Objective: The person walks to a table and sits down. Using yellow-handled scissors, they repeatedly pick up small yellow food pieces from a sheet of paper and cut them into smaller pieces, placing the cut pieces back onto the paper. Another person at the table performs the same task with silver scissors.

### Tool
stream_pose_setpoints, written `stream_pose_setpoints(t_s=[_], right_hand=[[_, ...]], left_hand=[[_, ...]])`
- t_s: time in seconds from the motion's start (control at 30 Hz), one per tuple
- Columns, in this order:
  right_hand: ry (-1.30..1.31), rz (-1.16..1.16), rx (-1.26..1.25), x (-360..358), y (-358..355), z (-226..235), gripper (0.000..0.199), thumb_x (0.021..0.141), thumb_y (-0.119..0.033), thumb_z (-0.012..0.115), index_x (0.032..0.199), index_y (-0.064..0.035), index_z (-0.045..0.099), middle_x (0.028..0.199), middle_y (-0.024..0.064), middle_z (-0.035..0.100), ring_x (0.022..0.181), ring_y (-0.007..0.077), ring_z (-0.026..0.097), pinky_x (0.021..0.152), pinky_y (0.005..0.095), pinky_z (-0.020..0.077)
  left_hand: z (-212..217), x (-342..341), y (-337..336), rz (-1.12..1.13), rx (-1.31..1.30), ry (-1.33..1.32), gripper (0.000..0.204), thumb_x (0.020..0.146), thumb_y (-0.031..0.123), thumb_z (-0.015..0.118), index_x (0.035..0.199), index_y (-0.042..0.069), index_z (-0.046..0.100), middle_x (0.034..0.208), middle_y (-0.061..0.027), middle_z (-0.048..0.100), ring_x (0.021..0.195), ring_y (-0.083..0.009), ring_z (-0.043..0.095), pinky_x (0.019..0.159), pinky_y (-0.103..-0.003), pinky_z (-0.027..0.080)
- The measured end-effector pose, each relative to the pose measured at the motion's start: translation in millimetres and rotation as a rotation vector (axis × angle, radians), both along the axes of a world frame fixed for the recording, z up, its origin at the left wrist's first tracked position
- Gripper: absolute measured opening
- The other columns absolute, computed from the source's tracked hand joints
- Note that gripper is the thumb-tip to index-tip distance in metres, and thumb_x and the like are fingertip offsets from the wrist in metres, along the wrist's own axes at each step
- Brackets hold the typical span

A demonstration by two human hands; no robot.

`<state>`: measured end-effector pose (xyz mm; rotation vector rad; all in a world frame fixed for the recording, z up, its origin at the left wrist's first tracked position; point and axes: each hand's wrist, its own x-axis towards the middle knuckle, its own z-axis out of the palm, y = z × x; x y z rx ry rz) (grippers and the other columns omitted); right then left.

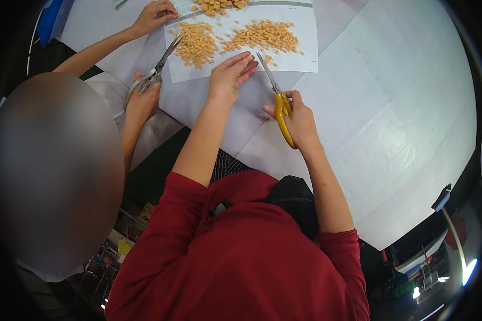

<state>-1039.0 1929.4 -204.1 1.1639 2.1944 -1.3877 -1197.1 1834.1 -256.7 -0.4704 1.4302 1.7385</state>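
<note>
While the left hand [228, 77] pinches a tan bit [250, 58], the right hand [300, 120] nearby grips scissors [279, 104] (yellow and gray) above the white table [385, 112], their long line pointing away, slightly left.

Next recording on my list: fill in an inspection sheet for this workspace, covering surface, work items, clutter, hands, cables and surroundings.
Surface: pale table covering, with a white sheet under the cubes.
Work items: two spreads of small tan cubes; larger tan cubes at the top edge.
Clutter: a few stray cubes near the blade tips.
Hands: left hand pinches a small tan piece; right hand holds yellow-handled scissors.
Cables: nothing seen.
Surroundings: co-worker's hand gripping grey scissors at left; blue bin, upper left.
</note>
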Motion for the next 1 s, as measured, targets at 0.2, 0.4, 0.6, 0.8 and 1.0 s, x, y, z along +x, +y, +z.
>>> stream_pose_setpoints(t_s=[0.2,0.4,0.6,0.8,1.0], right_hand=[[0.028,0.038,-0.003,3.1,-3.2,7.6,0.07,0.078,-0.055,0.071,0.115,0.0002,0.05,0.101,0.0229,0.065,0.093,0.0378,0.065,0.079,0.0438,0.0509],[0.057,0.039,0.017,5.5,-7.1,6.0,0.07,0.078,-0.055,0.071,0.115,0.0,0.05,0.101,0.0229,0.065,0.093,0.038,0.064,0.078,0.0438,0.051],[0.071,0.04,0.028,3.0,-6.8,7.0,0.069,0.077,-0.053,0.073,0.115,-0.0005,0.05,0.1,0.023,0.065,0.092,0.0384,0.064,0.077,0.0443,0.0508],[0.081,0.044,0.072,1.9,-8.3,8.2,0.067,0.077,-0.05,0.074,0.115,0.0,0.05,0.095,0.0226,0.066,0.089,0.0365,0.066,0.077,0.0417,0.0512],[0.097,0.036,0.04,0.6,-8.5,6.8,0.068,0.076,-0.051,0.075,0.115,-0.0013,0.05,0.098,0.0224,0.065,0.09,0.0389,0.065,0.075,0.0445,0.0511]], left_hand=[[6.3,-2.5,-0.9,-0.01,0.039,-0.078,0.026,0.091,0.009,0.064,0.116,0.003,0.061,0.102,-0.0065,0.064,0.092,-0.0181,0.062,0.086,-0.034,0.053],[2.9,0.0,-3.3,0.016,0.082,-0.108,0.02,0.089,0.009,0.065,0.108,0.003,0.061,0.1,-0.0056,0.065,0.092,-0.0185,0.062,0.083,-0.035,0.053],[3.9,3.9,-6.8,-0.023,0.123,-0.214,0.023,0.088,0.015,0.067,0.109,0.006,0.061,0.103,-0.0053,0.064,0.094,-0.0194,0.06,0.082,-0.037,0.051],[10.5,2.1,-6.3,0.042,0.181,-0.361,0.024,0.088,0.015,0.067,0.11,0.007,0.061,0.11,-0.0067,0.064,0.099,-0.0205,0.059,0.085,-0.04,0.048],[13.5,4.6,-3.8,0.13,0.197,-0.46,0.022,0.089,0.012,0.064,0.11,0.009,0.061,0.118,-0.0059,0.064,0.11,-0.0229,0.057,0.095,-0.044,0.044]])
